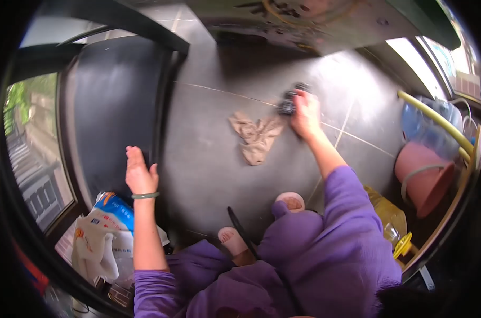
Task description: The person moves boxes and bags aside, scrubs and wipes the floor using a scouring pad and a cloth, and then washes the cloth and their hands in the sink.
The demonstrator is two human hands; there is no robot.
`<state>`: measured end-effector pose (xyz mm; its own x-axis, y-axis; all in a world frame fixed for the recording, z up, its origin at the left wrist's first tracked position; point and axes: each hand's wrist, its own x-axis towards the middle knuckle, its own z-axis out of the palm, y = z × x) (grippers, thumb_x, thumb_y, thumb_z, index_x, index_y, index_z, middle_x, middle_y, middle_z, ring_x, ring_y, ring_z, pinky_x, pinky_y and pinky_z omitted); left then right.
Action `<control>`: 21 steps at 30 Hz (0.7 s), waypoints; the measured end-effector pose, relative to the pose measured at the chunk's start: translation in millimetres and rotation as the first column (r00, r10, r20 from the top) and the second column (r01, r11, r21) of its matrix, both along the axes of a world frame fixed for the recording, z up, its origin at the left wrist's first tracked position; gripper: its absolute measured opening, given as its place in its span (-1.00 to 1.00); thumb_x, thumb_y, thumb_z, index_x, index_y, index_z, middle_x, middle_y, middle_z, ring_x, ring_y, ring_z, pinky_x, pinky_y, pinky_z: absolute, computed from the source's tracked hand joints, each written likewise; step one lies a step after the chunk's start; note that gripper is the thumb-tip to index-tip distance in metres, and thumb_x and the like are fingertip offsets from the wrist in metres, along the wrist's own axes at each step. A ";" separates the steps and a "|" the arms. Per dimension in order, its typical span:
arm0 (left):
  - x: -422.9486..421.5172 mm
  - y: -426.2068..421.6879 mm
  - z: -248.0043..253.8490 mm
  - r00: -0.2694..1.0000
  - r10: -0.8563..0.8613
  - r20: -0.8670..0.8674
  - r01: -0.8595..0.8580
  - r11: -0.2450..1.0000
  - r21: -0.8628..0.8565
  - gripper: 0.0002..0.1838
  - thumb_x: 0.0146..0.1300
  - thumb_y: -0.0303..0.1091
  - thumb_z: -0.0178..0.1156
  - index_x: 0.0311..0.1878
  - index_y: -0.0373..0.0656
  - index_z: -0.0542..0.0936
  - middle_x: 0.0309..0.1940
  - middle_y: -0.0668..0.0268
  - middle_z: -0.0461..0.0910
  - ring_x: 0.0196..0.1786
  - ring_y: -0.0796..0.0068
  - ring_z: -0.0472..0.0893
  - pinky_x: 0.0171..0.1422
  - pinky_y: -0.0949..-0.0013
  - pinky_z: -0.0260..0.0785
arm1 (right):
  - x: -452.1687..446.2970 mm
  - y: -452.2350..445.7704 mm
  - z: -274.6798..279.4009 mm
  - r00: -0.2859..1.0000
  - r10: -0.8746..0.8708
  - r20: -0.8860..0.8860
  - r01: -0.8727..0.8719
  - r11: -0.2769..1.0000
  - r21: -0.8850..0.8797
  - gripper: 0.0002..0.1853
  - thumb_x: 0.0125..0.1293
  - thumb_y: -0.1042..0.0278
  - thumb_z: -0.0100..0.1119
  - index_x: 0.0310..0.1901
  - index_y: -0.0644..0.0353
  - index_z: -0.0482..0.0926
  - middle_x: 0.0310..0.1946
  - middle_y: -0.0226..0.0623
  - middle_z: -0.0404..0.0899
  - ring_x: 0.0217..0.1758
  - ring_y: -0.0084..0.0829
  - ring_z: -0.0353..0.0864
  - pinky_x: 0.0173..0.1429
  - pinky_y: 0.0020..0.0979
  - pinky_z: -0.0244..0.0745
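My right hand (305, 114) is closed around a small black object with pale marks (287, 104), held over or against the grey tiled floor. Motion blur keeps me from telling its kind. Just left of it, a crumpled beige cloth (257, 139) lies spread on the tiles. My left hand (140, 172), with a green bangle at the wrist, has its fingers stretched out and holds nothing. It is over the edge of a flat black panel (116, 111); whether it touches the panel I cannot tell.
At right stand a pink bucket (423, 177), a large clear blue bottle (431, 124) and a yellow-capped container (389, 214). A white-and-blue bag (105, 233) sits at lower left. A patterned panel (304, 26) overhangs the floor ahead. Pink slippers (232, 240) are on my feet.
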<state>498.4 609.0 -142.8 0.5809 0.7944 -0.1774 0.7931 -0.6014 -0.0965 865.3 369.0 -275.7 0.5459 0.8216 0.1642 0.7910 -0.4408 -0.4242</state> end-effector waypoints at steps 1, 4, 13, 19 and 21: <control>-0.6 0.9 -1.5 1.000 -0.005 -0.009 0.005 1.000 -0.008 -0.21 -0.16 -0.47 0.37 0.23 -0.39 0.29 0.25 -0.17 0.24 0.25 -0.05 0.35 0.29 0.21 0.26 | 14.5 -48.3 -6.5 0.989 -0.094 0.113 0.099 0.994 -0.036 -0.63 -0.16 0.69 0.03 -0.20 0.28 0.45 -0.06 -0.05 0.46 0.00 -0.02 0.41 0.07 -0.14 0.34; 3.6 3.7 -2.7 0.998 0.008 -0.065 -0.007 1.000 0.009 -0.22 -0.16 -0.47 0.37 0.22 -0.40 0.30 0.24 -0.17 0.25 0.23 -0.03 0.37 0.24 0.22 0.31 | 71.4 -149.7 -27.1 0.866 -0.449 0.219 0.462 0.887 -0.009 -0.59 -0.21 0.73 -0.01 -0.18 0.32 0.43 -0.17 0.03 0.44 -0.09 0.04 0.41 0.05 -0.08 0.32; 11.3 -0.1 1.0 0.985 0.032 -0.169 -0.029 0.999 0.021 -0.21 -0.15 -0.43 0.39 0.22 -0.41 0.29 0.22 -0.18 0.28 0.19 -0.03 0.42 0.19 0.24 0.35 | -29.7 -4.7 -8.3 0.990 0.120 -0.074 -0.113 0.989 0.090 -0.67 -0.16 0.66 0.01 -0.23 0.32 0.42 -0.06 0.07 0.43 -0.01 -0.01 0.41 0.08 -0.12 0.32; 22.7 -1.4 3.9 0.964 0.063 -0.257 -0.060 0.998 0.018 -0.23 -0.13 -0.40 0.38 0.20 -0.39 0.31 0.21 -0.18 0.29 0.17 -0.02 0.44 0.15 0.22 0.38 | 52.5 -27.4 -46.6 0.952 -0.273 -0.140 0.295 0.941 0.165 -0.68 -0.13 0.70 -0.03 -0.23 0.34 0.43 -0.25 0.10 0.47 -0.14 0.05 0.48 -0.09 -0.12 0.39; 25.3 -2.3 2.1 0.956 0.108 -0.272 -0.101 0.994 0.039 -0.24 -0.13 -0.40 0.38 0.19 -0.39 0.32 0.22 -0.17 0.29 0.17 -0.02 0.44 0.15 0.22 0.38 | 33.5 13.2 -32.6 0.942 -0.331 -0.057 0.335 0.933 0.129 -0.64 -0.05 0.72 -0.09 -0.13 0.34 0.40 -0.23 0.08 0.46 -0.17 0.07 0.47 -0.03 -0.12 0.39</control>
